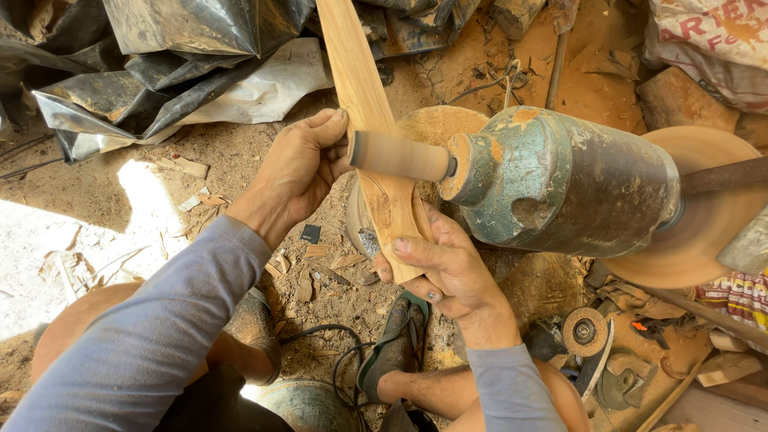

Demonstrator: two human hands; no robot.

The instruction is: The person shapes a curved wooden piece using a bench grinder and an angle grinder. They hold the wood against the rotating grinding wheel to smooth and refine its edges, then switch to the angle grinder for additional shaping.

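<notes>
A long, flat, curved wooden piece [357, 72] runs from the top of the view down to my hands. My left hand [292, 172] grips its middle from the left side. My right hand [448, 268] holds its lower end from beneath, thumb on the face. A blurred, spinning sanding drum [398, 155] sticks out of a green, dust-coated motor [564, 180] and presses against the wood between my hands.
Sawdust and wood chips cover the ground. Black plastic sheeting [160, 56] lies at the upper left. A large round disc [704, 232] sits at the motor's right end. A small sanding wheel [586, 330], scrap wood and a black cable [344, 360] lie near my sandalled foot [396, 344].
</notes>
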